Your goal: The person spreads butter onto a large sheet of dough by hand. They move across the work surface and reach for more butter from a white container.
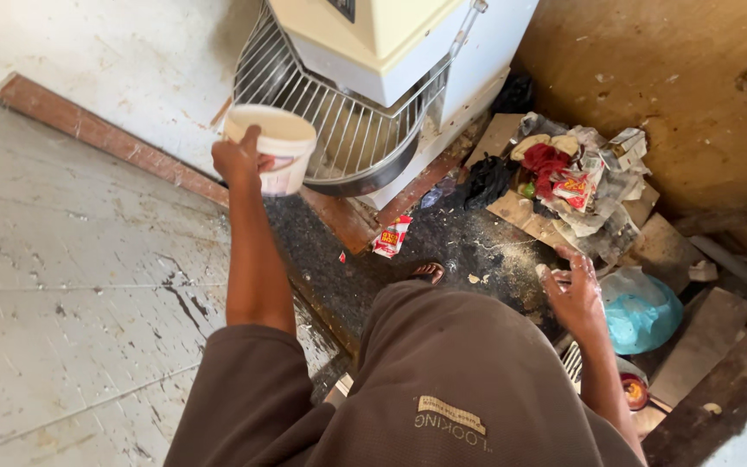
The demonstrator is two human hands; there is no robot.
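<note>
Tub up at the mixer.
My left hand (239, 160) grips the white tub (274, 147) beside the mixer's wire guard (339, 121); my right hand (572, 290) hangs loosely spread, empty.

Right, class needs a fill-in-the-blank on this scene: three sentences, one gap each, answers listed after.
1. The left hand holds a white ____ beside the mixer's wire guard.
2. The right hand holds ____.
3. A blue bag lies to the ____ of the right hand.

Missing words: tub; nothing; right
</note>
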